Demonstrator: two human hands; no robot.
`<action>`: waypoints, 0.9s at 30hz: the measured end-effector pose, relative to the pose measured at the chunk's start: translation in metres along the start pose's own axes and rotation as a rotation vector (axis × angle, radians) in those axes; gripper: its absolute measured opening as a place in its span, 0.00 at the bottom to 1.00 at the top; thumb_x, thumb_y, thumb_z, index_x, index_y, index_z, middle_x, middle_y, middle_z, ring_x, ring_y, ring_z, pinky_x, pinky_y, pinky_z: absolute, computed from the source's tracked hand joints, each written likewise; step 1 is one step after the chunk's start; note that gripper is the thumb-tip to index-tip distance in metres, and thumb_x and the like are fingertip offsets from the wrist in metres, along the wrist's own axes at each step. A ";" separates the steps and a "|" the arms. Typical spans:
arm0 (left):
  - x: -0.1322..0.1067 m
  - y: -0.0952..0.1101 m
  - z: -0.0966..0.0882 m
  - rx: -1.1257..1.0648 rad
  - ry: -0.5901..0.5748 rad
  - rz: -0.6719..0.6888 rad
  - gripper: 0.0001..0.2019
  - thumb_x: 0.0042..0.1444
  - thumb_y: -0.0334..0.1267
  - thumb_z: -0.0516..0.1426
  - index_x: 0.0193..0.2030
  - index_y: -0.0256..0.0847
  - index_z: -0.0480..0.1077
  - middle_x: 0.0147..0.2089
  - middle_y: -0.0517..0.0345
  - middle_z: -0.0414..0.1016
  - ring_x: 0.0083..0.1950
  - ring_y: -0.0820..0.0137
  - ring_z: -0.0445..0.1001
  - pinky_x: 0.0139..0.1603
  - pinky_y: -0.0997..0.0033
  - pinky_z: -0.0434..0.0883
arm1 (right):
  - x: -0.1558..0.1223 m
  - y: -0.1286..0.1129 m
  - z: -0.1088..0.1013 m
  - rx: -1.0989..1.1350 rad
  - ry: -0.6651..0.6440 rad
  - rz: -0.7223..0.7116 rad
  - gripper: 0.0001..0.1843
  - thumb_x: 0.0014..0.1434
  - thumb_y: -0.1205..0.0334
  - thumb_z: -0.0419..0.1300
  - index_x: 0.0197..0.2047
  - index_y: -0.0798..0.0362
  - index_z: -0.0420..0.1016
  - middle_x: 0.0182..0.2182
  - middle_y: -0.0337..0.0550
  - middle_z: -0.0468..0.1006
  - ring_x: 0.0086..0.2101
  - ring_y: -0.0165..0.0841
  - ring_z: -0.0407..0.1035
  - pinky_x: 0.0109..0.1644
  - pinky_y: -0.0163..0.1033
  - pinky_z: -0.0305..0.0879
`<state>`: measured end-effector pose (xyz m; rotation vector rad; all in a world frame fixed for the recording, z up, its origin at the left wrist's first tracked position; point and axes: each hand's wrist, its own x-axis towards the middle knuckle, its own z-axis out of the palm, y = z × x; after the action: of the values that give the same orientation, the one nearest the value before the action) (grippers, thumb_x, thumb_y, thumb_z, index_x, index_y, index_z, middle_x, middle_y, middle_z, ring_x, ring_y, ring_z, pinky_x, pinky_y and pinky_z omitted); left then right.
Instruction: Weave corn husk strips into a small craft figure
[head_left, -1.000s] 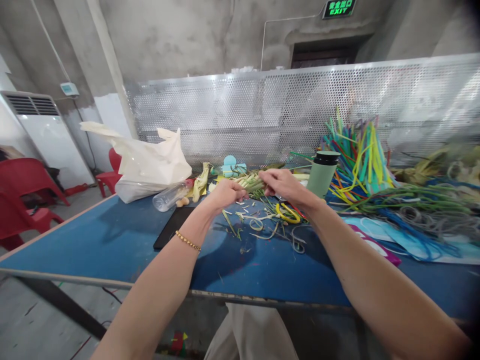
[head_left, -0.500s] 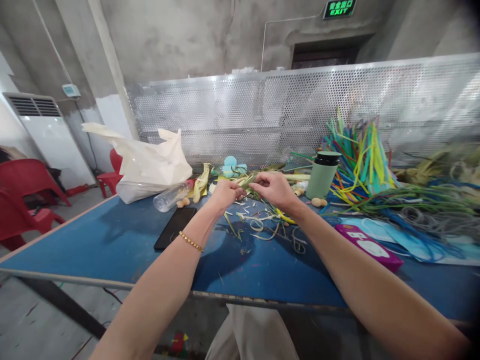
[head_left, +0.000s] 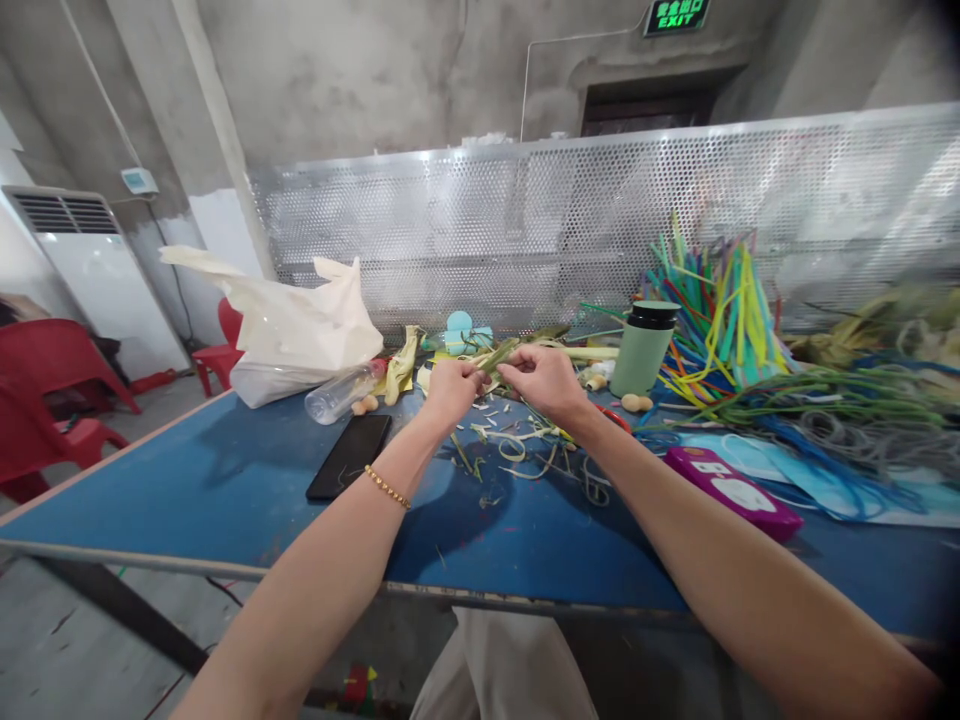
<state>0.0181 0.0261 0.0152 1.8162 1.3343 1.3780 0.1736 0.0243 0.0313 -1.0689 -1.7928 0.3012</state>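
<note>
Over the middle of the blue table (head_left: 247,520), my left hand (head_left: 454,390) pinches a thin green leaf strip (head_left: 495,357) between thumb and fingers. My right hand (head_left: 547,380) is closed on the same strip just beside it, fingertips nearly meeting the left ones. Part of the strip is hidden by the fingers. Below the hands lie pale and green leaf scraps (head_left: 517,450). Behind them are more dried leaves and light blue pieces (head_left: 461,335).
At the left are a white plastic bag (head_left: 300,320), a clear bottle (head_left: 334,400) and a black phone (head_left: 349,457). On the right stand a green tumbler (head_left: 643,350), colourful strips (head_left: 731,320) and a purple box (head_left: 735,495). A perforated metal panel (head_left: 450,230) rises behind.
My right hand has shifted slightly, and a red ring-like item shows beside the right wrist. Both hands stay close together on the leaf strip.
</note>
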 end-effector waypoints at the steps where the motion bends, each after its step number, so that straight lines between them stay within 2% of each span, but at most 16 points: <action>1: 0.000 0.000 0.001 0.011 0.013 0.007 0.12 0.53 0.34 0.56 0.23 0.33 0.75 0.19 0.59 0.67 0.23 0.76 0.60 0.26 0.75 0.54 | -0.001 -0.002 0.000 -0.014 0.016 0.009 0.10 0.52 0.60 0.60 0.22 0.54 0.69 0.16 0.38 0.72 0.18 0.31 0.69 0.25 0.34 0.60; 7: 0.002 -0.003 0.010 -0.056 0.054 -0.011 0.12 0.54 0.34 0.55 0.26 0.33 0.77 0.21 0.58 0.71 0.23 0.76 0.62 0.26 0.75 0.57 | -0.005 -0.004 0.006 -0.183 0.190 -0.075 0.10 0.52 0.60 0.61 0.23 0.53 0.73 0.20 0.42 0.77 0.24 0.32 0.70 0.29 0.35 0.61; 12: 0.001 -0.004 0.011 -0.059 0.050 -0.010 0.12 0.54 0.34 0.55 0.23 0.34 0.75 0.20 0.59 0.69 0.23 0.75 0.63 0.26 0.75 0.57 | -0.004 -0.002 0.007 -0.212 0.140 -0.177 0.06 0.52 0.61 0.59 0.28 0.54 0.76 0.25 0.42 0.79 0.26 0.31 0.70 0.32 0.35 0.61; 16: -0.002 0.001 0.010 -0.027 0.047 0.006 0.13 0.54 0.35 0.55 0.21 0.35 0.73 0.18 0.60 0.66 0.24 0.75 0.62 0.28 0.75 0.57 | -0.002 0.001 0.008 -0.156 0.115 -0.137 0.07 0.50 0.64 0.58 0.29 0.55 0.77 0.24 0.42 0.78 0.26 0.32 0.70 0.32 0.35 0.62; 19: -0.005 0.003 0.012 0.004 0.064 0.034 0.14 0.55 0.35 0.54 0.20 0.36 0.71 0.17 0.61 0.63 0.24 0.74 0.61 0.28 0.74 0.55 | -0.001 0.006 0.014 -0.028 0.105 -0.107 0.07 0.49 0.64 0.57 0.30 0.54 0.76 0.26 0.43 0.79 0.27 0.32 0.71 0.32 0.36 0.64; 23: -0.009 0.007 0.016 0.045 0.087 0.102 0.14 0.55 0.34 0.54 0.19 0.37 0.69 0.19 0.61 0.65 0.27 0.73 0.63 0.31 0.73 0.57 | -0.001 0.010 0.020 0.110 0.107 -0.017 0.04 0.47 0.63 0.58 0.29 0.52 0.72 0.22 0.41 0.77 0.25 0.34 0.71 0.29 0.37 0.66; 27: -0.015 0.013 0.019 0.118 0.123 0.151 0.14 0.56 0.32 0.52 0.20 0.37 0.68 0.22 0.59 0.68 0.30 0.72 0.63 0.33 0.72 0.57 | -0.002 0.009 0.021 0.156 0.154 0.033 0.02 0.46 0.63 0.58 0.27 0.50 0.69 0.19 0.39 0.73 0.24 0.34 0.70 0.27 0.38 0.66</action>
<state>0.0406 0.0109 0.0124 1.9727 1.3906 1.5415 0.1608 0.0331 0.0148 -0.9846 -1.5898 0.3629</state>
